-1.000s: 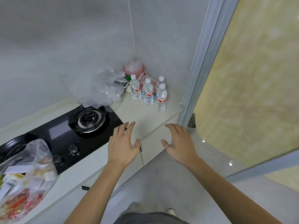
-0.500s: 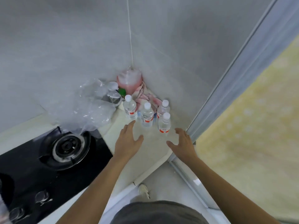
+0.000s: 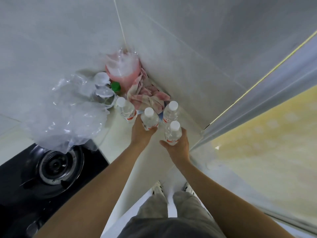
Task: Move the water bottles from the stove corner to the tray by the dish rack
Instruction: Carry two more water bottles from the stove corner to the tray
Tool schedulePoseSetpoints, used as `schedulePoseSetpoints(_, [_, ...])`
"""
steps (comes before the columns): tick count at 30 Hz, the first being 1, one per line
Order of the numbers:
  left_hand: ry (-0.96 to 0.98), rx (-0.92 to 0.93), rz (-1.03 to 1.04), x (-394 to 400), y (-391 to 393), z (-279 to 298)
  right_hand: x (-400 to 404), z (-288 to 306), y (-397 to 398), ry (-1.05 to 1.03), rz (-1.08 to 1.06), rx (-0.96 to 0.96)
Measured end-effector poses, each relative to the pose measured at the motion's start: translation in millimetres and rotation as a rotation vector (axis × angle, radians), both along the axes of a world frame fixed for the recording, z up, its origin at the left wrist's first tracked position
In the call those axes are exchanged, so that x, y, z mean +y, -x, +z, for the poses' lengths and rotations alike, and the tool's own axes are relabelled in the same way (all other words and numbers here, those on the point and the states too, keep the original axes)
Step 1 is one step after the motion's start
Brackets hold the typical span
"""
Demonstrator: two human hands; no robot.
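Several small clear water bottles with white caps and red-and-white labels stand in the counter corner. My left hand (image 3: 141,134) wraps around the middle bottle (image 3: 149,119). My right hand (image 3: 178,144) wraps around the nearest bottle (image 3: 173,133). Another bottle (image 3: 125,109) stands just left of my left hand, and one more (image 3: 170,112) stands behind, close to the wall. All of them are upright on the pale counter (image 3: 151,162). The tray and dish rack are out of view.
A pink-and-white cloth (image 3: 147,94) and a pink bagged stack (image 3: 122,69) fill the corner behind the bottles. Crumpled clear plastic (image 3: 66,114) and a green-capped bottle (image 3: 115,86) lie to the left. A black gas stove (image 3: 53,170) is lower left. A sliding door frame (image 3: 253,107) runs on the right.
Both hands have reached forward from the counter edge and closed around two bottles. The view has moved closer to the corner and tilted further down.
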State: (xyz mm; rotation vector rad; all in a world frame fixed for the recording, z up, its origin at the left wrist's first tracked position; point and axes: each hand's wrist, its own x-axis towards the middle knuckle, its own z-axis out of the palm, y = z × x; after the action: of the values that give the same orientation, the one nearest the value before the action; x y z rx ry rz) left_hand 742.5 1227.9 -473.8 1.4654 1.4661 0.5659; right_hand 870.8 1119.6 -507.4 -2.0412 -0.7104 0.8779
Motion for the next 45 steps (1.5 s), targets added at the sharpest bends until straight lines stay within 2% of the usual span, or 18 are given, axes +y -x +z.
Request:
schedulePoseSetpoints(3, [0.052,0.009,0.027,2,-2,-15,7,-4,2,0.006,-0.050,-0.007])
schedulePoseSetpoints(6, [0.025,0.012,0.062,5,-4,-21,9,-6,-4,-0.008,-0.034,-0.032])
schedulePoseSetpoints(14, [0.014,-0.043,0.147,-39,25,-5,-14,16,-31,-0.069,0.113,0.024])
schedulePoseSetpoints(19, [-0.029,-0.089,0.290,-95,51,20,-21,39,-30,-0.128,0.308,0.017])
schedulePoseSetpoints(22, [-0.012,-0.191,0.428,-135,67,42,-27,55,-20,-0.168,0.445,0.104])
schedulePoseSetpoints(25, [-0.052,-0.240,0.588,-183,81,68,-36,70,-1,-0.142,0.602,0.297])
schedulePoseSetpoints(31, [-0.133,-0.307,0.956,-299,113,109,-87,105,70,-0.163,0.960,0.456])
schedulePoseSetpoints(34, [-0.193,-0.305,1.073,-366,139,127,-129,127,119,-0.153,1.105,0.511])
schedulePoseSetpoints(41, [-0.359,-0.357,1.394,-529,206,148,-246,163,246,-0.072,1.491,0.597])
schedulePoseSetpoints(45, [-0.417,-0.403,1.631,-638,257,145,-345,174,336,-0.024,1.677,0.614])
